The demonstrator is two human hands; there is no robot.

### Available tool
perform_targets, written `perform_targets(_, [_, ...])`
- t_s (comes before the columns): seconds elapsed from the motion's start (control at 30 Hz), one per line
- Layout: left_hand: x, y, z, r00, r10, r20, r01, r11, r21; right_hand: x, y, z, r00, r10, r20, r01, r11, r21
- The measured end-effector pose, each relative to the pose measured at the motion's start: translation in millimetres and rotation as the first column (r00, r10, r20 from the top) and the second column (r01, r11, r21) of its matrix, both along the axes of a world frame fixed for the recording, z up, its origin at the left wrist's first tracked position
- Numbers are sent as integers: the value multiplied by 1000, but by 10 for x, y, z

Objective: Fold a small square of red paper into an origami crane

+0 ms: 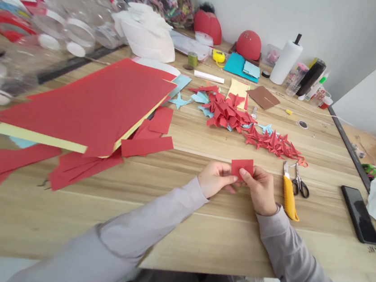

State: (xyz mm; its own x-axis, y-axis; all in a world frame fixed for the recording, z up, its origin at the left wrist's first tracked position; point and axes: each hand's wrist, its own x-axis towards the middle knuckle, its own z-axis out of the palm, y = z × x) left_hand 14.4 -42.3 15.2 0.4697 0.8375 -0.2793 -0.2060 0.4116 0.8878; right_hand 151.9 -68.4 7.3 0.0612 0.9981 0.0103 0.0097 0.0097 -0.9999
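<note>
- Red paper square [242, 169] is sitting between both hands, just above the wood-grain table [196, 246], so yeah, that's the piece getting all the attention
- Left hand [216, 178] is pinching the square's left side while right hand [260, 190] is gripping its right side, so the hands are together and clamped on it
- Grey sleeves [152, 218] are running from both wrists back toward the camera
- Yellow utility knife [289, 195] is lying just right of the square, with metal scissors [298, 183] resting right beside it
- Black smartphone [360, 215] is lying well off to the right of the square
- Folded red and light blue paper shapes [241, 120] are piling up behind the square, pretty close by
- Big stack of red paper sheets [87, 102] is sitting on pale yellow sheets to the left of the square, with loose red paper strips [83, 170] lying nearer the front
- Paper towel roll [286, 59] is standing far behind the square, while clear plastic containers [80, 29] are crowding the far back left
</note>
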Motion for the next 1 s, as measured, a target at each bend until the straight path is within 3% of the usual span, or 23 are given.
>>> perform_targets(0.4, [7,12,-16,997,44,-69,-44,999,3,38,29,-25,989,-110,97,107,994,32])
perform_targets(0.67, [0,28,-28,1000,16,-13,-17,1000,-22,63,53,-32,993,-107,42,107,994,7])
perform_targets(0.83, [-19,40,-59,995,65,-74,-62,997,40,111,76,-49,976,-215,45,212,975,64])
perform_targets(1.0, [-26,27,-62,998,70,0,-70,997,11,77,64,-12,978,-178,110,171,983,69])
